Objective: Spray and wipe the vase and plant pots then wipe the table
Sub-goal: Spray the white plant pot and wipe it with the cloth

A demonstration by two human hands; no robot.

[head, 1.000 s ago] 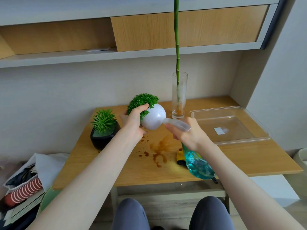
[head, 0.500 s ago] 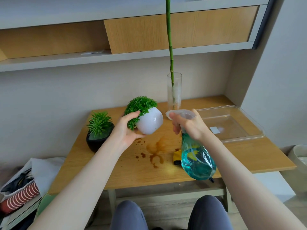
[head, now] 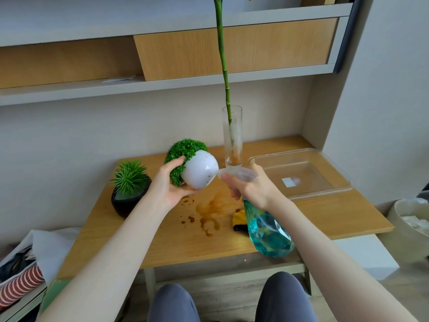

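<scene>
My left hand (head: 170, 185) holds the white round plant pot (head: 201, 170) tilted above the table, its green plant pointing up and left. My right hand (head: 251, 188) grips the head of a spray bottle (head: 267, 231) of blue-green liquid, its nozzle almost touching the pot. Droplets speckle the pot's side. A black pot (head: 128, 197) with a spiky green plant stands at the table's left. The tall glass vase (head: 232, 135) with a long green stem stands at the back. A yellow cloth (head: 239, 219) lies partly hidden behind the bottle.
Brown stains (head: 209, 210) mark the wooden table (head: 162, 247). A clear plastic tray (head: 301, 175) sits at the right. Shelves run overhead. Bags and papers (head: 23, 270) lie on the floor at the left, a bin (head: 411, 226) at the right. My knees are under the table's front edge.
The spray bottle has swung more upright and its nozzle stays at the pot. My left hand has turned the pot so its base faces the nozzle.
</scene>
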